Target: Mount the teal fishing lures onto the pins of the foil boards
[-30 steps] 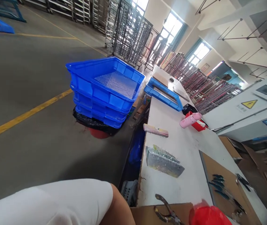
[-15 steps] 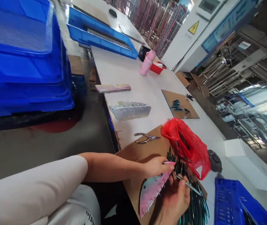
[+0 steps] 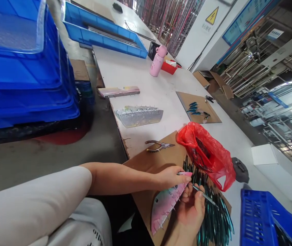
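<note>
A pink and pale green curved piece (image 3: pixel 165 204), with small wire-like points along its edge, is gripped at its upper end by my left hand (image 3: pixel 173 178). My right hand (image 3: pixel 192 206) has its fingers closed round a thin metal tool (image 3: pixel 206 196), whose tip is near the piece's upper end. Beside and partly behind my right hand lies a heap of long dark teal pieces (image 3: pixel 215 212) on brown cardboard (image 3: pixel 146 164). Pliers (image 3: pixel 160 146) lie with handles spread on the cardboard. A red plastic bag (image 3: pixel 212 157) with dark contents sits beyond the heap.
A silvery piece (image 3: pixel 141 118) and a pink strip (image 3: pixel 120 91) lie on the white table (image 3: pixel 135 75). A pink bottle (image 3: pixel 157 61) and a blue tray (image 3: pixel 105 39) stand farther off. Blue crates (image 3: pixel 28 78) are stacked at left; a blue basket (image 3: pixel 255 217) is at right.
The view has shifted slightly, moving the table objects in the picture. Both hands keep their holds, with the piece and tool in nearly the same arrangement.
</note>
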`<action>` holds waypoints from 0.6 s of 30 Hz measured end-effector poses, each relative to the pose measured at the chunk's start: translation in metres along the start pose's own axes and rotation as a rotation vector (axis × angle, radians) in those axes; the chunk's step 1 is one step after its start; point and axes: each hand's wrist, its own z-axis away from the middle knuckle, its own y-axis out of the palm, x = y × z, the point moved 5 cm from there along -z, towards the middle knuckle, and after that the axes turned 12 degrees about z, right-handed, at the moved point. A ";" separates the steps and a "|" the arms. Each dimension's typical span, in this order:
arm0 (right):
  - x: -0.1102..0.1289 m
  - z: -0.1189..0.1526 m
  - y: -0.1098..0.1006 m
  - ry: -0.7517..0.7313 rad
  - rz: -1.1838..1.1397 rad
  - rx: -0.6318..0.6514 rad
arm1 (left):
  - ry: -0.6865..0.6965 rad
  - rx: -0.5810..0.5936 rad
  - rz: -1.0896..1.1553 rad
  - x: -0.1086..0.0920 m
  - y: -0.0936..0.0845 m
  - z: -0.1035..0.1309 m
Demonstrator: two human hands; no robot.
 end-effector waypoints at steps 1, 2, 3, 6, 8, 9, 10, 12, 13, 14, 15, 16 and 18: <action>-0.001 -0.001 0.000 0.018 -0.012 0.002 | -0.009 0.005 0.005 -0.001 0.000 0.000; -0.002 -0.001 0.000 0.031 -0.019 0.005 | -0.015 0.009 0.010 -0.001 0.000 0.001; -0.003 -0.002 -0.001 0.035 -0.019 0.009 | -0.020 0.013 0.015 -0.002 0.001 0.001; -0.004 -0.005 -0.004 0.026 0.011 0.025 | -0.037 0.013 0.028 -0.005 0.001 0.002; -0.005 -0.006 -0.006 0.042 0.010 0.026 | -0.048 0.013 0.036 -0.006 0.000 0.003; -0.006 -0.007 -0.006 0.052 0.003 0.025 | -0.050 0.015 0.040 -0.006 0.000 0.003; -0.007 -0.007 -0.006 0.060 -0.007 0.023 | -0.050 0.018 0.043 -0.007 0.000 0.004; -0.007 -0.006 -0.006 0.066 -0.019 0.015 | -0.050 0.026 0.048 -0.007 0.000 0.004; -0.007 -0.006 -0.005 0.069 -0.021 0.007 | -0.050 0.027 0.050 -0.006 0.000 0.004; -0.007 -0.006 -0.005 0.075 -0.023 -0.001 | -0.052 0.027 0.053 -0.005 0.000 0.003; -0.007 -0.005 -0.005 0.081 -0.026 -0.010 | -0.053 0.026 0.056 -0.004 0.000 0.003; -0.007 -0.005 -0.004 0.085 -0.028 -0.018 | -0.052 0.023 0.060 -0.003 0.000 0.002; -0.007 -0.004 -0.004 0.088 -0.032 -0.025 | -0.046 0.017 0.074 -0.001 0.000 0.001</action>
